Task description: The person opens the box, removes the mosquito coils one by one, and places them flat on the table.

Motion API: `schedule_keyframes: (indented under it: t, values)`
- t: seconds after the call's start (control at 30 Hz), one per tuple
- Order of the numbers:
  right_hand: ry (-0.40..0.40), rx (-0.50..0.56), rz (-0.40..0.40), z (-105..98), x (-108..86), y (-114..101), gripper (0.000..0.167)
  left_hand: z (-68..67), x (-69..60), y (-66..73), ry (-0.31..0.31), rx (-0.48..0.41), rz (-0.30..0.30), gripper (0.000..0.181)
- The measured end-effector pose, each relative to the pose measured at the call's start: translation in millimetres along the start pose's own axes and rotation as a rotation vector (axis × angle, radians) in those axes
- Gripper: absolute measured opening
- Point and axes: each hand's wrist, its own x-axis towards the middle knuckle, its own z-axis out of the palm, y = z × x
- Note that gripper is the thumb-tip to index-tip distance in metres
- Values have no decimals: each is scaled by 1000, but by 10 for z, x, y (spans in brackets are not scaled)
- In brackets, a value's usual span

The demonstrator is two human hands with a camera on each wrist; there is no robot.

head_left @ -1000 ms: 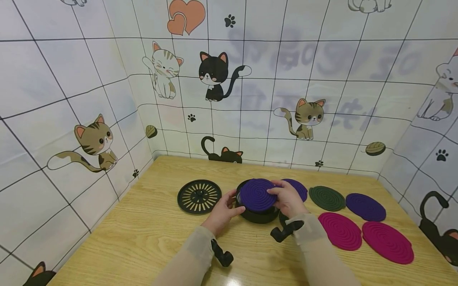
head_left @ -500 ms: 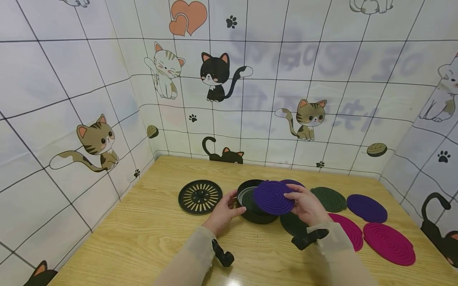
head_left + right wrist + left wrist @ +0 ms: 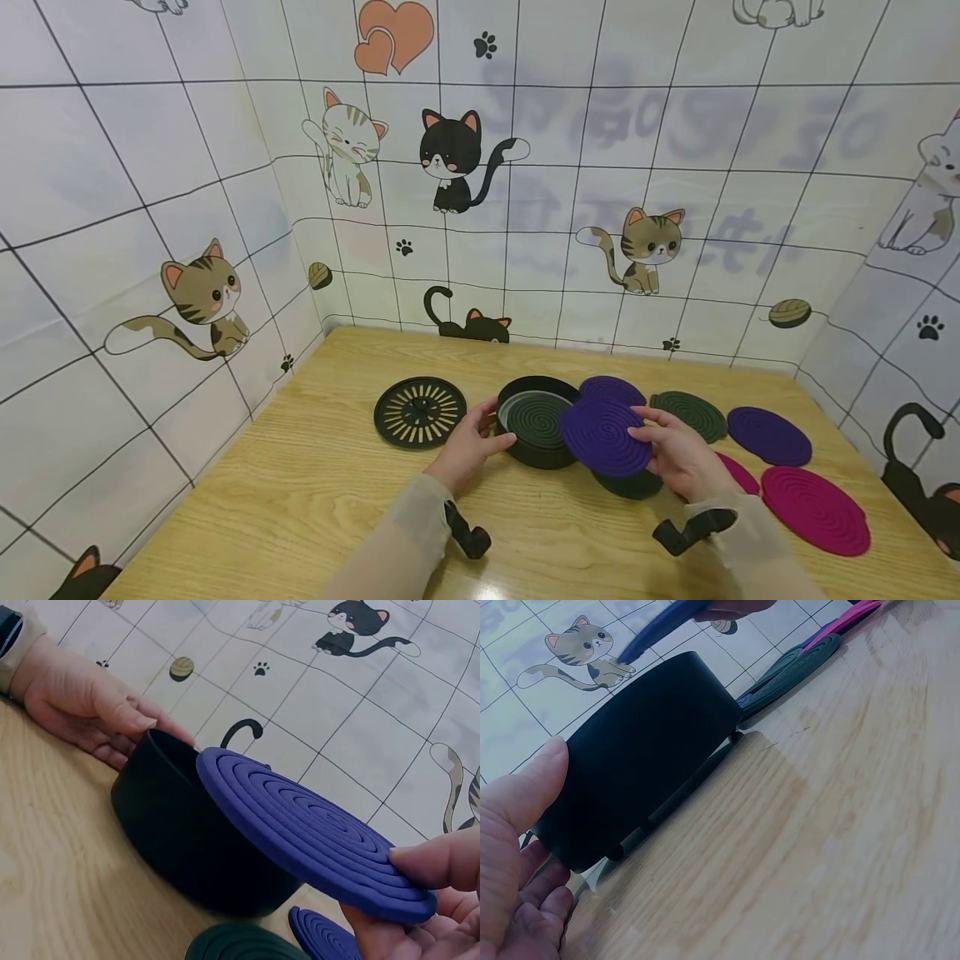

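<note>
My right hand pinches a purple mosquito coil by its right edge. The coil is tilted in the air over the right rim of a round black mosquito coil holder. Inside the holder a green coil lies flat. My left hand grips the holder's left side, thumb on the front wall and fingers round behind; the left wrist view shows the thumb against the black wall. Partly hidden under the held coil, another green coil lies on the table.
A black slotted lid lies left of the holder. To the right are a purple coil, a green coil, another purple coil and pink coils. A cat-print sheet stands behind the wooden table.
My right hand has carried the purple coil from above the holder to the right and nearer, uncovering the green coil inside. My left hand has stayed on the holder.
</note>
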Motion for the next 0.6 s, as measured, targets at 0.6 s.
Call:
schedule_keyframes:
  t: [0.6]
  values:
    - [-204,-79,83,-528,-271,268,25,-6,45,-61,0,1,-9,76]
